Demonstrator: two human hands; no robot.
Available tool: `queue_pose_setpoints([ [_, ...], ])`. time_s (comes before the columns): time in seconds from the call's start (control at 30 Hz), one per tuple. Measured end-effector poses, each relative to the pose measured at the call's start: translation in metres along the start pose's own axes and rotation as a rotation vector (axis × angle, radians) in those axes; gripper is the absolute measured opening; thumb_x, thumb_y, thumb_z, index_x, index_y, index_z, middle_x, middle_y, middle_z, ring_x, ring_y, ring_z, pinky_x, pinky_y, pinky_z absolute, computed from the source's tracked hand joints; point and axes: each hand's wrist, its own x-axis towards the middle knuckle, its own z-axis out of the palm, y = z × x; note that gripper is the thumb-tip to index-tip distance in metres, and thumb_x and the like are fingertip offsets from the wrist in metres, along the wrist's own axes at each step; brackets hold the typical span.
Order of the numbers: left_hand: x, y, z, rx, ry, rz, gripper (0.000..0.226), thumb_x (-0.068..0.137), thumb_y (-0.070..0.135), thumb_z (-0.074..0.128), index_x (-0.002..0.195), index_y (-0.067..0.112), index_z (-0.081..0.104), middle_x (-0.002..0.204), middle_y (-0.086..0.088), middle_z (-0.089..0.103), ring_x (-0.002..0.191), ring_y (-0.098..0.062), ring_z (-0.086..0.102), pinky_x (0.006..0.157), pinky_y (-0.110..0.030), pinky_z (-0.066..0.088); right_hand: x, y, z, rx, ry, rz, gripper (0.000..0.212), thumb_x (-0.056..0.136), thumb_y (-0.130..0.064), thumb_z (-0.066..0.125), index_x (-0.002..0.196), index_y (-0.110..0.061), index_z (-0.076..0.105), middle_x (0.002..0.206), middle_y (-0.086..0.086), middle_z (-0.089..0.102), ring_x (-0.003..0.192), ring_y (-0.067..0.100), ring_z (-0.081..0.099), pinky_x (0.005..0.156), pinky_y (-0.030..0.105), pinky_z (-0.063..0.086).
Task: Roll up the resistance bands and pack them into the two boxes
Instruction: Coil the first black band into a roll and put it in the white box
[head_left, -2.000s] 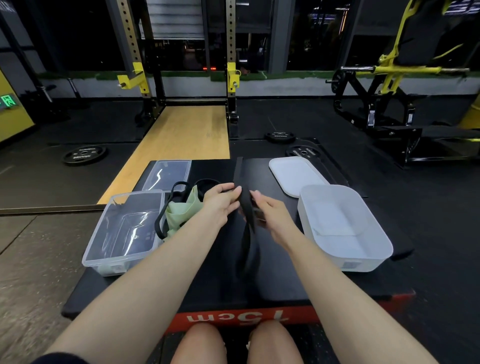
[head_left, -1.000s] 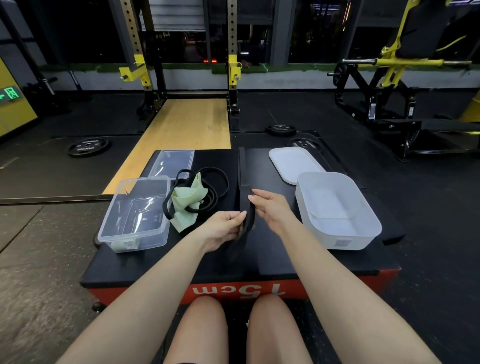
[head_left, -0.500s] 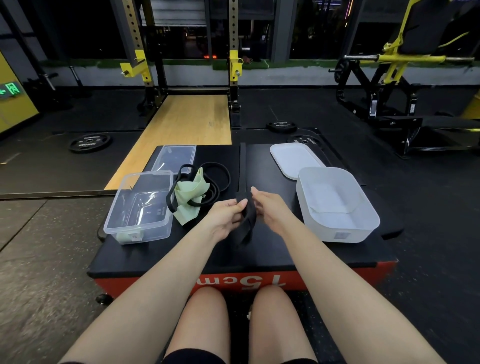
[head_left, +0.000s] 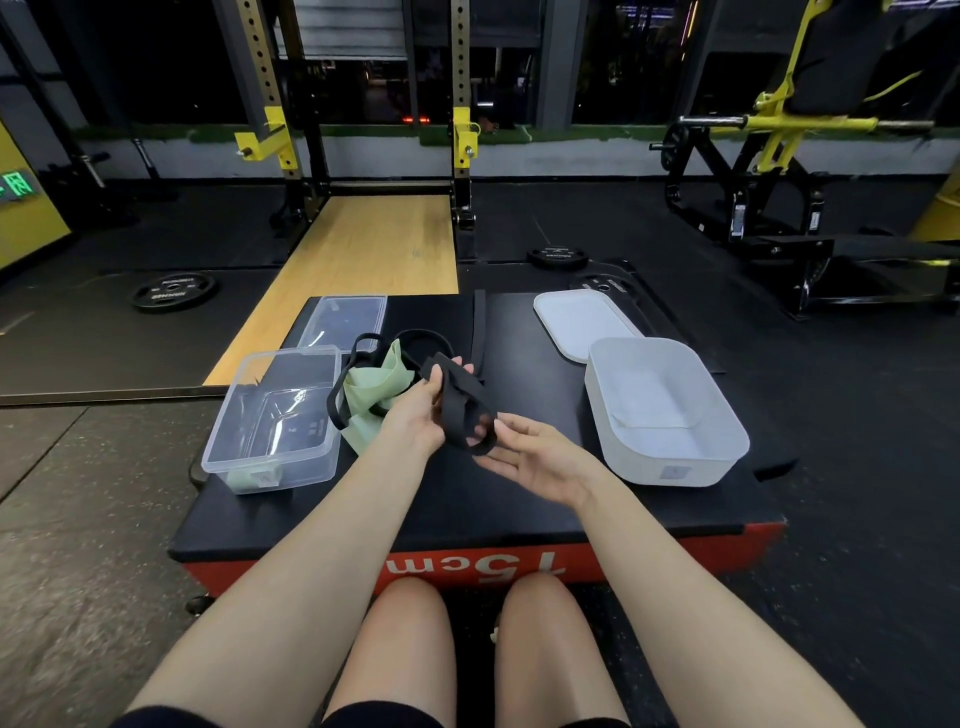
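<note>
While my right hand (head_left: 535, 457) lies palm-up under the black band (head_left: 462, 410), fingers spread, my left hand (head_left: 421, 410) pinches its upper loop above the platform (head_left: 467, 499). Clear box (head_left: 272, 421) left, white box (head_left: 665, 410) right; green band (head_left: 376, 387) beyond.

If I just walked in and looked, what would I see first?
Probably the black band looped up in the middle, held by the left hand while the right hand lies open under its lower end. Next, the white box on the right of the black platform and the clear box on the left, with a pale green band heaped beside the clear one.
</note>
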Motion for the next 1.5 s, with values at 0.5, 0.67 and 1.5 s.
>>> queue_pose_setpoints([
  [0.5, 0.006, -0.005, -0.015, 0.551, 0.001, 0.138, 0.015, 0.096, 0.008, 0.048, 0.099, 0.002, 0.061, 0.093, -0.003, 0.068, 0.062, -0.006, 0.067, 0.066, -0.023, 0.056, 0.013, 0.02, 0.012, -0.445, 0.526, 0.133, 0.008, 0.092, -0.001, 0.053, 0.087, -0.007, 0.053, 0.065, 0.007, 0.06, 0.036, 0.008, 0.05, 0.039, 0.02, 0.046],
  [0.67, 0.008, -0.011, -0.027, 0.666, -0.002, 0.131, 0.012, 0.095, 0.007, 0.051, 0.104, 0.005, 0.059, 0.086, -0.001, 0.066, 0.055, -0.002, 0.067, 0.054, -0.017, 0.055, 0.001, 0.023, 0.008, -0.627, 0.35, 0.237, 0.014, 0.096, -0.01, 0.047, 0.098, -0.013, 0.061, 0.095, 0.008, 0.066, 0.082, 0.017, 0.066, 0.079, 0.029, 0.056],
  [1.5, 0.036, -0.038, -0.047, 0.722, 0.099, -0.087, 0.037, 0.102, 0.022, 0.035, 0.127, -0.002, 0.049, 0.124, -0.02, 0.059, 0.114, -0.03, 0.058, 0.092, -0.035, 0.047, 0.037, 0.017, -0.014, -0.242, 0.455, 0.07, 0.045, 0.085, 0.002, 0.065, 0.128, 0.0, 0.052, 0.108, 0.018, 0.067, 0.086, 0.022, 0.069, 0.076, 0.023, 0.055],
])
